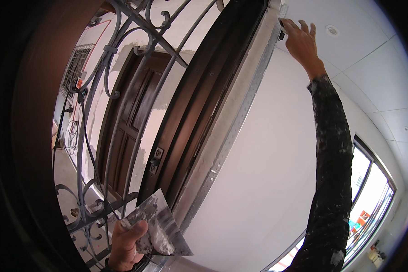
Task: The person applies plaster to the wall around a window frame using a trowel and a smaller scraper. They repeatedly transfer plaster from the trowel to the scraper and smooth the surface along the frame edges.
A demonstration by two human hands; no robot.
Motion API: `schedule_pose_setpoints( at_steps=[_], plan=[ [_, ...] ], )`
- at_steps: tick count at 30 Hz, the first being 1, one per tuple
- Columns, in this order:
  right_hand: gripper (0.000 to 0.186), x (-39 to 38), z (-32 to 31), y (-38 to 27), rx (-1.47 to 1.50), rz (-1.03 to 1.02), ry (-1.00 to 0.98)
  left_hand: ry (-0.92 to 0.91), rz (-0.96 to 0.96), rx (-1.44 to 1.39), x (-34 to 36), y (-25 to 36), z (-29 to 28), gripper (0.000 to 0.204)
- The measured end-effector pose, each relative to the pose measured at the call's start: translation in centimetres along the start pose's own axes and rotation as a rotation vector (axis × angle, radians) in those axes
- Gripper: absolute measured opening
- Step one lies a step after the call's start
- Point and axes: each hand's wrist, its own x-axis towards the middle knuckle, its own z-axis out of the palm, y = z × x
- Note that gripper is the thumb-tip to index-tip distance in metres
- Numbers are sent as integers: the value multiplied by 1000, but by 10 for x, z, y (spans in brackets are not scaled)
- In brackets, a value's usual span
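Within the grip of the left hand (128,245), a thin metal plate (157,203) is held out, clamped at its near edge, the thumb pressed on top and the other fingers hidden beneath. On its face, just right of the thumb, a mound of white paste (162,240) is borne, with grey smears around it. Fairly light and stiff, the plate would be judged, though its rim may be sharp and any wet smear slippery; the paste looks soft and could easily be lost over the side if too much tilt were allowed. A firm hold where the thumb is now placed, clear of the paste and with the underside supported, seems best. Just beyond that hand, the lower part of a dark brown door (181,145) is partly covered by the plate. Far above and to the right, the right hand (301,43) is raised near the upper end of a perforated metal strip (243,109); a small dark object (281,34) is seen at its fingertips, but whether it is gripped cannot be told.
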Motion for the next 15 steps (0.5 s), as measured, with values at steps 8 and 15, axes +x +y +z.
schedule_pose_setpoints(
  at_steps=[8, 15],
  plan=[
    [48, 46, 15, -15, -108, 27, -224, -12, -11, 16, 1, 2, -7, 46],
    [43, 0, -2, -41, -22, -51, -138, -18, 3, -3, 1, -1, -4, 44]
  ],
)
